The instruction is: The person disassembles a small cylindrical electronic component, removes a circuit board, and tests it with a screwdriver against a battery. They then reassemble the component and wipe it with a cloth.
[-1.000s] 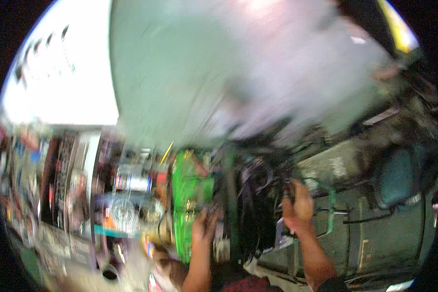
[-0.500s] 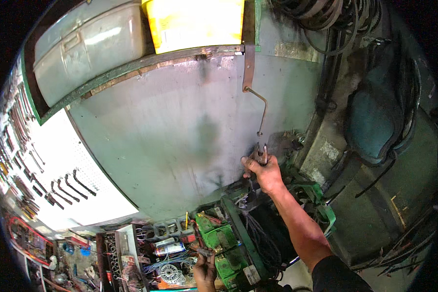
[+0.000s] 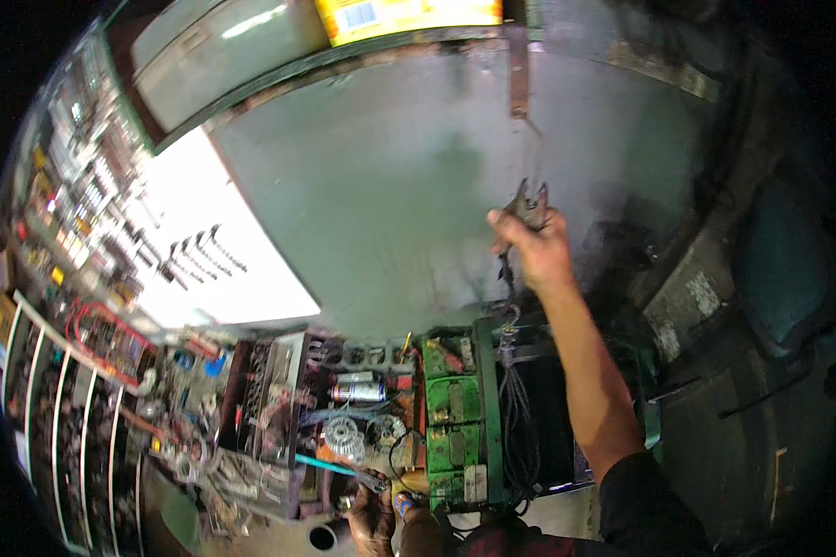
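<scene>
Raised in front of the grey-green panel [image 3: 362, 195], my right hand [image 3: 541, 243] is closed around a worn metal spring clamp [image 3: 530, 200]. The clamp's jaws point upward and stand apart. Above them a thin metal rod [image 3: 533, 128], blurred, hangs from a brown strap bracket [image 3: 519, 79]. A dark cable [image 3: 506, 274] runs down below the hand. Low in view, my left hand [image 3: 372, 522] is closed around a small grey metal piece, too dark and blurred to name. Beside it lies a teal strip [image 3: 325, 463].
Green block-shaped casings [image 3: 453, 401] stand in a row beside a bundle of dark cables [image 3: 518, 408]. A round finned metal part [image 3: 344, 438] and a spray can [image 3: 358, 392] lie to their left. Tools hang on a white pegboard [image 3: 228, 227]. A yellow container [image 3: 409, 17] sits overhead.
The view has swung down and left. My right hand has risen slightly along the panel with the clamp. My left hand has moved from the green casings toward me.
</scene>
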`<state>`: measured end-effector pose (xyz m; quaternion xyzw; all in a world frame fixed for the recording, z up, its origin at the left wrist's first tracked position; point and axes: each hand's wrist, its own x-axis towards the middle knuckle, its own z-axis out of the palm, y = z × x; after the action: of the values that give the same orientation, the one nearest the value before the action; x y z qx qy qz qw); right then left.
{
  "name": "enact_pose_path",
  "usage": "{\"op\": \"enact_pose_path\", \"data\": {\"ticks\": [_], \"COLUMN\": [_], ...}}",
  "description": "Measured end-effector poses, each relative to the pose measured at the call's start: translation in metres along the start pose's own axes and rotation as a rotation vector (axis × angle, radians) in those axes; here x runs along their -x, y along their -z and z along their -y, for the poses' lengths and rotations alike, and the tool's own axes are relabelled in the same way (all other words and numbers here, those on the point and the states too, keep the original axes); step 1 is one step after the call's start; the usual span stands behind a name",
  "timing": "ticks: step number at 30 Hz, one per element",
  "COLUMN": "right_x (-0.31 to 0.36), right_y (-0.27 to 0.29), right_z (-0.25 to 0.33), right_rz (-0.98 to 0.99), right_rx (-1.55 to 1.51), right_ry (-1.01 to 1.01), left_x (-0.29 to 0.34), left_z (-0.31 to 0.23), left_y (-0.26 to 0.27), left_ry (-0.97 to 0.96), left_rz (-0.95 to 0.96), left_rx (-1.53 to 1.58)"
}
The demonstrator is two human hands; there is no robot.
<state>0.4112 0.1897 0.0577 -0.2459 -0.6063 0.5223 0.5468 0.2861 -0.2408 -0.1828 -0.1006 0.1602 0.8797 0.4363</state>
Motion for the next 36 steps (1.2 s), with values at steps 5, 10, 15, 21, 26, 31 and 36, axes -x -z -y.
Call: {"op": "enact_pose_path", "data": {"ticks": [5, 10, 15, 21, 26, 31, 36], "right_x": [0.011, 0.14, 0.39, 0.51, 0.602, 0.68, 0.741], "right_y": [0.013, -0.013, -0.119, -0.228, -0.291, -0.337, -0.38], "right_z": [0.023, 0.045, 0.04, 0.088, 0.129, 0.166, 0.209], "right_rz": [0.096, -0.434, 0.816, 1.126, 1.365, 1.628, 1.941], "right_rx": [0.346, 0.332, 0.122, -0.158, -0.388, -0.531, -0.537], "right_ry": [0.059, 0.424, 0.103, 0.225, 0.083, 0.049, 0.006], "left_x": [0.055, 0.098, 0.174, 0.308, 0.412, 0.499, 0.562], "left_z": [0.007, -0.022, -0.069, -0.133, -0.179, -0.193, -0.212], "left_y": [-0.01, -0.039, -0.043, -0.005, 0.022, 0.042, 0.058], "left_ry": [-0.136, -0.212, -0.443, -0.751, -1.03, -1.317, -1.529], "left_rz": [-0.137, 0.015, 0.1, 0.031, -0.06, -0.301, -0.495], "left_rx": [-0.199, -0.216, -0.14, -0.177, -0.146, -0.148, -0.164]}}
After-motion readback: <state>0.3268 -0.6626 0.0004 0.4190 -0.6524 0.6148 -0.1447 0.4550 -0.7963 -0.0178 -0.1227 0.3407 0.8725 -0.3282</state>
